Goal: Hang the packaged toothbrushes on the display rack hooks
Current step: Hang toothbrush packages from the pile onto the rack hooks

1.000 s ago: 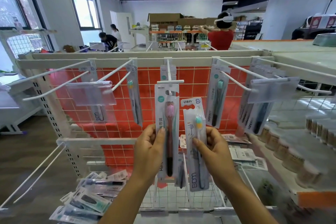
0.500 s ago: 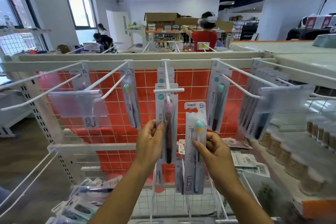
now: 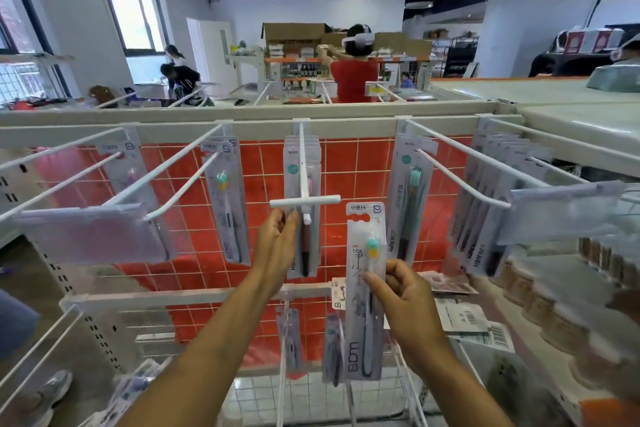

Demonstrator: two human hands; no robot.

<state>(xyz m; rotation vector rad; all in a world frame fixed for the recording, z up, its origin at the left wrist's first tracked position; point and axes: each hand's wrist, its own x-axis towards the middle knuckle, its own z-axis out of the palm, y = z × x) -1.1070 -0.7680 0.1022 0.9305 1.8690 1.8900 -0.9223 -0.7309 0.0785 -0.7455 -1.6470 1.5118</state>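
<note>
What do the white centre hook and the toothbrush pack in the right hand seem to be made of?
White centre double-prong hook: apparently metal wire with a smooth white coating, judging by its thin, straight rods and slight sheen. Pale toothbrush pack, pinched by the right hand: seemingly printed card behind a clear glossy plastic blister; the brush shows through.

Blurred: jars (image 3: pixel 554 309) on shelf at right, labels unreadable; loose packs (image 3: pixel 135 388) at lower left; clear tag holder (image 3: pixel 86 236), content indistinct. Partly hidden: pack on centre hook (image 3: pixel 304 205), left edge behind left hand (image 3: pixel 277 246), brush head behind hook crossbar. Partly hidden: handle of held toothbrush pack (image 3: pixel 363 288) behind right hand (image 3: pixel 405 302) fingers. Cut off: both forearms at bottom edge; left hooks (image 3: pixel 52 156) at left edge; shoe (image 3: pixel 48 392) at lower left. Too small: print on barcode cards (image 3: pixel 491 336).
</note>
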